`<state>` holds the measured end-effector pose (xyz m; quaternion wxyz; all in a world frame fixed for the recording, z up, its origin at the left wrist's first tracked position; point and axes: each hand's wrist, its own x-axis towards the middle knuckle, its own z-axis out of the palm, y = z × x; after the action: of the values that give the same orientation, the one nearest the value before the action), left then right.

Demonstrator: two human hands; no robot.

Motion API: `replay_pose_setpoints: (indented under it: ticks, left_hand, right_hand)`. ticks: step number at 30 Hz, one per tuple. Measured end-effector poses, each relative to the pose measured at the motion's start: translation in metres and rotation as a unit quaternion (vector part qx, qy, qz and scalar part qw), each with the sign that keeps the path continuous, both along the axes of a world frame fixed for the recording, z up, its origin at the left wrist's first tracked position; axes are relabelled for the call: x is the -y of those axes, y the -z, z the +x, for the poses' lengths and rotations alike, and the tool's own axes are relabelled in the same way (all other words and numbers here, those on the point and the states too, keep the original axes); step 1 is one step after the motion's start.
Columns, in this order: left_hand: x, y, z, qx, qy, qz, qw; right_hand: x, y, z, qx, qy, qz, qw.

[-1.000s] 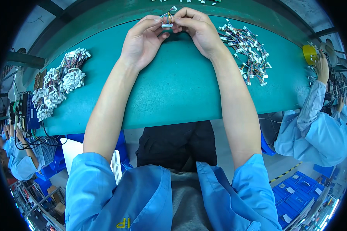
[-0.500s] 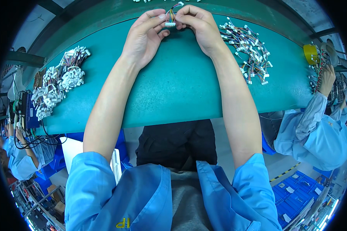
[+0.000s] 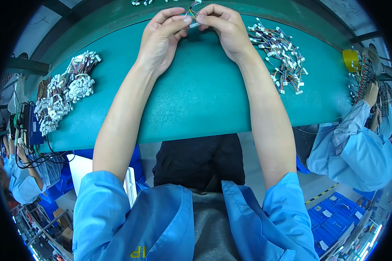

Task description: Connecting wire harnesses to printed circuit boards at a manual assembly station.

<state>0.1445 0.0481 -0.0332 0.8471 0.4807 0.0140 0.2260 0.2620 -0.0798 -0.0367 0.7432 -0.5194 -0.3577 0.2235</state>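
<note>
Between my two hands, over the far side of the green table [image 3: 191,95], is a small wire harness [image 3: 194,25] with coloured wires and white connectors. My left hand [image 3: 163,37] pinches it from the left with thumb and fingertips. From the right, my right hand [image 3: 224,28] pinches its wires between thumb and forefinger. One white connector points toward me below the fingertips; another sticks up beyond them. A loose pile of similar harnesses [image 3: 285,58] lies on the table to the right of my right hand.
Tied bundles of harnesses [image 3: 67,89] lie at the table's left, beside a blue box with cables [image 3: 34,124]. More white connectors [image 3: 148,1] sit beyond the far edge. At the right, a co-worker in blue [image 3: 357,143] handles parts near a yellow roll [image 3: 349,61]. Blue crates [image 3: 335,217] stand lower right.
The harness has turned slightly and risen a little toward the far edge between my fingers. My hands shifted only slightly. The co-worker at the right has moved an arm.
</note>
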Motion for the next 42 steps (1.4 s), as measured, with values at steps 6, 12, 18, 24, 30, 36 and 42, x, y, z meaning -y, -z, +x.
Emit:
replay_pose_setpoints:
  ticks: [6,12,18,24,30,36,42]
  left_hand:
    - [-0.004,0.001,0.0,0.007,0.043,-0.064,0.997]
    - [-0.007,0.003,0.001,0.014,0.058,-0.103,0.993]
    - [-0.009,0.004,0.001,0.02,0.059,-0.108,0.992]
    - [-0.007,0.002,0.001,0.027,0.048,-0.079,0.995]
    - [0.008,0.0,-0.001,-0.008,0.012,0.046,0.999]
    - [0.009,-0.001,-0.002,0.016,0.001,0.029,0.999]
    - [0.011,-0.001,-0.003,-0.012,-0.018,0.1,0.995]
  right_hand:
    - [-0.002,0.002,0.001,-0.049,-0.018,0.036,0.998]
    - [-0.003,0.004,0.002,-0.072,-0.039,0.057,0.995]
    - [-0.002,0.003,0.002,-0.063,-0.035,0.056,0.996]
    - [0.002,-0.006,-0.003,0.006,0.023,0.002,1.0]
    - [0.0,0.006,0.007,0.049,0.026,0.008,0.998]
    - [-0.001,0.005,0.008,0.041,0.003,0.013,0.999]
    - [0.001,0.001,0.004,0.022,0.0,0.028,0.999]
